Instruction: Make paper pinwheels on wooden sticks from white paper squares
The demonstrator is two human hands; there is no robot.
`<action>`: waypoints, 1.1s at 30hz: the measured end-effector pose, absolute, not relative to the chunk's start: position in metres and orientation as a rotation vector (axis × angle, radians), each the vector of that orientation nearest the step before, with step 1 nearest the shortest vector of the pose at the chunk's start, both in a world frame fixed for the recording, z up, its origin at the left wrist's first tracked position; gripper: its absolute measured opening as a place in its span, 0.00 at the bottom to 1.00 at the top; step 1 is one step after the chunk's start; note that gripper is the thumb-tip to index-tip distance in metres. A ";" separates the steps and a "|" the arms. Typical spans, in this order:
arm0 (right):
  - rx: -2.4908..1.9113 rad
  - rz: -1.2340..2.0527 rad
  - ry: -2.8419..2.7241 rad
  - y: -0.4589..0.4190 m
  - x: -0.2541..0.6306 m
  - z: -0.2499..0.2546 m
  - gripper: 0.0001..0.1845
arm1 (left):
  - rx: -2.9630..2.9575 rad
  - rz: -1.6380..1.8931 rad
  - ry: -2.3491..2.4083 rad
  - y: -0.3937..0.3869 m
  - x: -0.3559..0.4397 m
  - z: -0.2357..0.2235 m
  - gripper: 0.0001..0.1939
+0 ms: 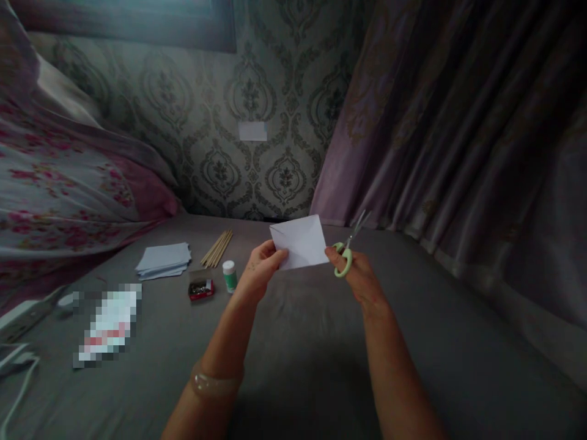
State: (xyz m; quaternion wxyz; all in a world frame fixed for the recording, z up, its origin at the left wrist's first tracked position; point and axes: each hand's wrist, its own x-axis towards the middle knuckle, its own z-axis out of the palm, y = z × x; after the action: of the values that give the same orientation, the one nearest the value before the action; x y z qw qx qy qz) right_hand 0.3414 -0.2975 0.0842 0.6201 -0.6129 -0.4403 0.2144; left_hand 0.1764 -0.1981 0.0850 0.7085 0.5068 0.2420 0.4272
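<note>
A sheet of white paper is held up off the grey surface, a crease or fold line showing near its left corner. My left hand pinches its left edge, thumb on top. My right hand has scissors with light green handles hooked on its fingers. The scissor blades point up and away, slightly apart, clear of the paper. The right thumb and fingertips meet the paper's lower right corner. A clear bangle circles my left forearm.
To the left lie a stack of white paper, a bundle of wooden sticks, a small red box of metal bits and a white-and-green bottle. Farther left are a blurred-out packet and a power strip with cables. Curtains hang at right.
</note>
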 end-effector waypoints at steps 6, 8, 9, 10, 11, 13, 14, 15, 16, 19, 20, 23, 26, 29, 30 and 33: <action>-1.400 0.488 -1.013 -0.299 0.343 0.084 0.17 | 1.297 0.873 0.530 -0.201 0.177 0.080 0.14; -1.399 0.501 -1.008 -0.299 0.344 0.083 0.16 | 1.273 0.896 0.543 -0.200 0.178 0.080 0.15; -1.398 0.497 -1.005 -0.298 0.344 0.082 0.16 | 1.241 0.907 0.557 -0.199 0.178 0.080 0.16; -1.399 0.486 -0.996 -0.297 0.344 0.082 0.15 | 1.196 0.915 0.569 -0.199 0.179 0.081 0.17; -1.401 0.468 -0.980 -0.296 0.344 0.082 0.15 | 1.142 0.914 0.574 -0.199 0.179 0.082 0.18; -1.402 0.430 -0.927 -0.294 0.343 0.081 0.15 | 1.036 0.883 0.562 -0.200 0.182 0.083 0.20; -1.396 0.412 -0.899 -0.293 0.343 0.080 0.15 | 0.995 0.862 0.550 -0.201 0.183 0.084 0.20; -1.385 0.395 -0.873 -0.293 0.343 0.080 0.15 | 0.967 0.843 0.540 -0.203 0.185 0.084 0.20; -1.369 0.381 -0.853 -0.292 0.343 0.079 0.15 | 0.955 0.830 0.535 -0.205 0.187 0.083 0.20; -1.293 0.361 -0.810 -0.289 0.343 0.076 0.15 | 0.964 0.806 0.542 -0.212 0.195 0.080 0.18; -1.271 0.360 -0.794 -0.287 0.343 0.074 0.15 | 0.968 0.805 0.547 -0.215 0.198 0.079 0.18; -1.242 0.379 -0.764 -0.285 0.342 0.073 0.17 | 0.958 0.825 0.569 -0.221 0.204 0.077 0.16; -1.321 0.371 -0.771 -0.286 0.340 0.075 0.20 | 0.908 0.897 0.596 -0.220 0.206 0.077 0.16; -1.489 0.409 -0.933 -0.293 0.337 0.079 0.25 | 0.816 1.038 0.633 -0.213 0.200 0.081 0.15; -1.534 0.453 -1.033 -0.295 0.335 0.081 0.27 | 0.787 1.084 0.639 -0.210 0.197 0.083 0.15; -1.591 0.620 -1.343 -0.298 0.323 0.082 0.31 | 0.714 1.183 0.648 -0.202 0.186 0.090 0.17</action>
State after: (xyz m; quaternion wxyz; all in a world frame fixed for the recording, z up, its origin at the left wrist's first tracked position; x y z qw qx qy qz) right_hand 0.3233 -0.2982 0.0825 0.4658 -0.6480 -0.5471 0.2525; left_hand 0.1858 -0.2024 0.0898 0.7226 0.3235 0.2934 0.5359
